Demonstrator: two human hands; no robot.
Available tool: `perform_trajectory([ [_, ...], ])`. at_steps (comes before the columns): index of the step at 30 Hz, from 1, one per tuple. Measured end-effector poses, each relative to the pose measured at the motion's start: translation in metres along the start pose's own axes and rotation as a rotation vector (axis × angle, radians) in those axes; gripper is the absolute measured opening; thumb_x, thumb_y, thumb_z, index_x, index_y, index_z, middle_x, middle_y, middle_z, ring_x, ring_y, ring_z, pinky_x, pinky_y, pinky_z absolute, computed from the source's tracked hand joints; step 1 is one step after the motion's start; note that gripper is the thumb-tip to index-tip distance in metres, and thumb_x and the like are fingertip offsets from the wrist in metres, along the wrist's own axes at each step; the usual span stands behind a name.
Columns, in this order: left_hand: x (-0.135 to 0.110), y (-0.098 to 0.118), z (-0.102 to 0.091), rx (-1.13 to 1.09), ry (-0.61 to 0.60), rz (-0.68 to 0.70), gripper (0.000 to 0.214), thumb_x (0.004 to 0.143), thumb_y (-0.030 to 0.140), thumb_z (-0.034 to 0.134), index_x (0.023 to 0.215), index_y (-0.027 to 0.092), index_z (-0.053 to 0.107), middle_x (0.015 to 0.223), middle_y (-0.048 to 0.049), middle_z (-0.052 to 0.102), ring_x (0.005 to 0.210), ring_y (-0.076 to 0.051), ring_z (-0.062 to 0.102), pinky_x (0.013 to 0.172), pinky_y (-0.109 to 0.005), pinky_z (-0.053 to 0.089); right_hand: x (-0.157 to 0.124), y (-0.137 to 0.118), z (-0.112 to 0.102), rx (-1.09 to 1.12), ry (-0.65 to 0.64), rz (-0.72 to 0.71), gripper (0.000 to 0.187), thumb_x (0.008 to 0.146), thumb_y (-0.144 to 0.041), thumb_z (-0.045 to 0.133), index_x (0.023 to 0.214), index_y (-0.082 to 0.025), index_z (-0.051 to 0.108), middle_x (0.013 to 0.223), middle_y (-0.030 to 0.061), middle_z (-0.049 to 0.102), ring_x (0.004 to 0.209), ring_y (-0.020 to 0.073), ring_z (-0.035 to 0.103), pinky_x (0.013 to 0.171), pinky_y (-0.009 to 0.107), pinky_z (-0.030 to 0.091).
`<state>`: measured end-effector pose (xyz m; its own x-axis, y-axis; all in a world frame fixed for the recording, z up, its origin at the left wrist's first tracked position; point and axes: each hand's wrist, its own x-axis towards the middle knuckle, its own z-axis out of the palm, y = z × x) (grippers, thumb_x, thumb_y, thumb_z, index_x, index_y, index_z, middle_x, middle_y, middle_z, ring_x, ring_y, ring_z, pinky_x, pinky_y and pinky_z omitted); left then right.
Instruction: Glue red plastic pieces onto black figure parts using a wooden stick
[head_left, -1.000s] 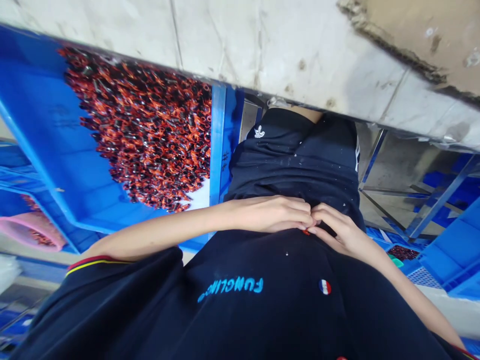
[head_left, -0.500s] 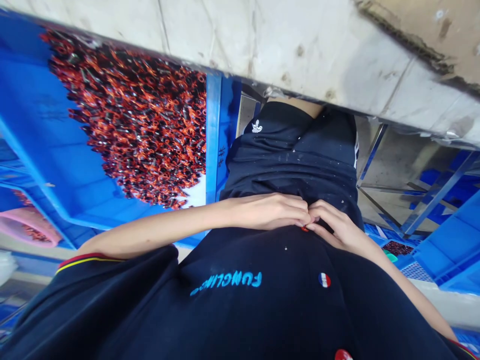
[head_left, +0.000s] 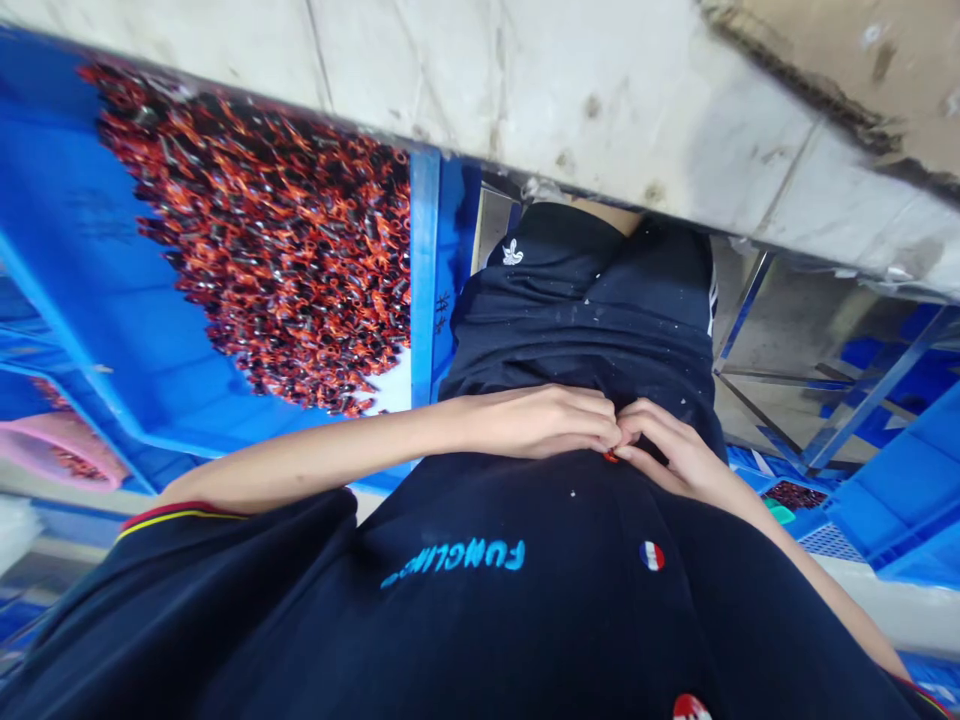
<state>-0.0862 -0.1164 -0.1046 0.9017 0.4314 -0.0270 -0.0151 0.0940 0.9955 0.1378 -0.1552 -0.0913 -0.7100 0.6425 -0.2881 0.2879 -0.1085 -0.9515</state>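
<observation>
My left hand [head_left: 540, 422] and my right hand [head_left: 675, 455] meet fingertip to fingertip in my lap, over dark shorts [head_left: 585, 310] and just above the hem of my dark shirt [head_left: 480, 600]. Both hands are closed in a pinch on a small red piece [head_left: 611, 457], most of it hidden by the fingers. A heap of small red-and-black parts [head_left: 262, 250] fills a big blue bin [head_left: 90, 300] to the left of my left forearm.
A pale, stained tabletop [head_left: 600, 100] runs across the top, with cardboard [head_left: 862, 60] at its right. A pink basket [head_left: 45, 450] sits far left. Blue crates [head_left: 900, 490] and a small bin of dark parts [head_left: 795, 495] stand right, by metal frame legs [head_left: 742, 310].
The hands stay pinched together in the same spot; only the view has drifted slightly.
</observation>
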Motion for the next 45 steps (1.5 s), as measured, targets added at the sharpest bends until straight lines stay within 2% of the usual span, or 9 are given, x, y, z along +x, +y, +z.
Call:
perform_trajectory([
  [9,0.002,0.001,-0.002,0.020,-0.026,-0.014,0.024,0.098,0.013,0.041,0.093,0.011,0.064,0.088,-0.0138,0.066,0.083,-0.018,0.058,0.077,-0.026,0.048,-0.001,0.003,0.000,0.007,-0.008,-0.009,0.007,0.096,-0.015,0.050,0.094,-0.022,0.050,0.087,0.0016,0.053,0.077,0.0111,0.053,0.070,0.020,0.048],
  [13,0.004,0.001,-0.003,0.030,-0.027,0.025,0.022,0.096,0.009,0.043,0.090,0.008,0.064,0.085,-0.0137,0.065,0.080,-0.017,0.057,0.076,-0.025,0.048,-0.002,0.002,0.000,0.007,-0.005,-0.001,0.007,0.096,-0.015,0.051,0.094,-0.022,0.049,0.088,0.0015,0.053,0.078,0.0108,0.053,0.070,0.020,0.048],
  [16,0.003,0.000,-0.001,0.030,0.041,0.004,0.018,0.095,0.010,0.048,0.090,0.008,0.065,0.086,-0.0129,0.066,0.082,-0.017,0.059,0.077,-0.024,0.049,-0.001,0.000,-0.001,-0.001,0.016,0.005,0.007,0.096,-0.016,0.050,0.094,-0.023,0.048,0.088,0.0016,0.053,0.078,0.0111,0.054,0.070,0.021,0.048],
  [22,-0.006,-0.001,0.006,-0.044,0.267,-0.061,0.007,0.089,0.011,0.060,0.093,0.007,0.065,0.089,-0.0101,0.067,0.079,-0.012,0.063,0.076,-0.020,0.051,0.002,-0.003,-0.001,0.010,0.091,0.036,0.007,0.097,-0.018,0.049,0.092,-0.023,0.047,0.089,0.0013,0.053,0.078,0.0109,0.054,0.071,0.021,0.048],
  [28,-0.002,0.004,0.014,-0.047,0.346,-0.145,0.014,0.080,0.018,0.073,0.087,0.009,0.063,0.080,-0.0041,0.063,0.071,-0.011,0.059,0.070,-0.019,0.051,-0.001,-0.001,0.003,0.062,0.143,0.062,0.008,0.095,-0.019,0.054,0.092,-0.023,0.048,0.088,0.0008,0.054,0.079,0.0111,0.056,0.072,0.022,0.049],
  [41,0.000,0.009,0.017,-0.125,0.345,-0.267,0.009,0.082,0.018,0.071,0.078,0.011,0.066,0.070,0.0009,0.058,0.064,-0.009,0.056,0.063,-0.018,0.044,0.000,-0.004,0.008,0.037,0.193,0.059,0.005,0.094,-0.020,0.054,0.093,-0.023,0.050,0.085,0.0013,0.055,0.075,0.0116,0.056,0.067,0.023,0.049],
  [45,-0.002,0.009,0.015,-0.135,0.336,-0.245,0.005,0.083,0.014,0.069,0.080,0.010,0.069,0.073,-0.0020,0.063,0.066,-0.009,0.058,0.065,-0.019,0.046,0.001,-0.007,0.008,-0.018,0.180,0.060,0.005,0.095,-0.022,0.053,0.091,-0.023,0.050,0.083,0.0013,0.055,0.073,0.0124,0.056,0.064,0.024,0.049],
])
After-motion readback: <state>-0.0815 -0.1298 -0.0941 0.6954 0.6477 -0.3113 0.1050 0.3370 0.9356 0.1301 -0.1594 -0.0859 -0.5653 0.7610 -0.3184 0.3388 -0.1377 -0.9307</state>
